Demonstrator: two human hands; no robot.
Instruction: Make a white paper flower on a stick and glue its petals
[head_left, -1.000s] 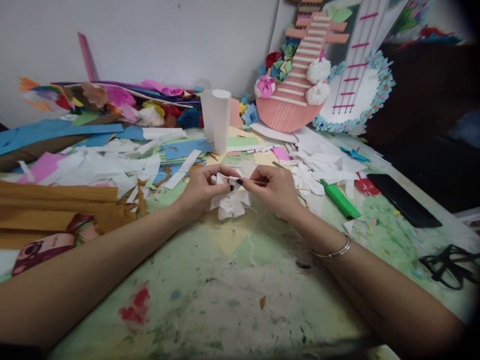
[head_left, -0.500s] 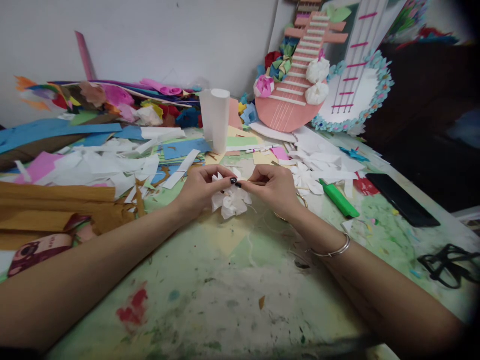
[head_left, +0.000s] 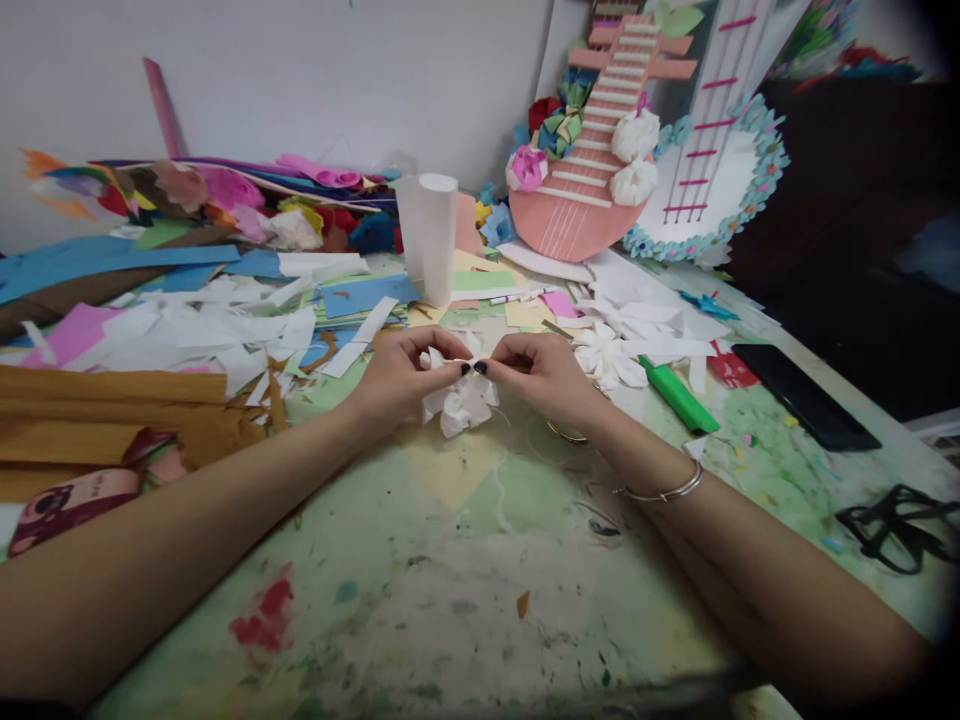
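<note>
A white paper flower (head_left: 461, 405) is between my two hands, above the green paint-stained table (head_left: 420, 600). My left hand (head_left: 409, 370) is closed on the flower's left side, thumb and fingers pinched at its centre. From the other side my right hand (head_left: 536, 370) pinches at the same centre, its thumb tip almost touching the left one. My fingertips hide what lies right between them. Another white paper flower (head_left: 611, 355) lies just beyond my right hand, and a brass-coloured ring (head_left: 568, 432) shows under my right wrist.
White paper scraps (head_left: 195, 325) and brown crepe paper (head_left: 97, 410) lie at left. A white roll (head_left: 435, 240) stands behind my hands. At right are a green tube (head_left: 679, 395), a black phone (head_left: 806, 395) and black-framed glasses (head_left: 900, 530). Decorated paper instruments (head_left: 577, 215) lean at the back.
My right hand has shifted slightly left and turned, so both thumb tips now meet at the flower's centre. The white flower beyond my right hand shows more.
</note>
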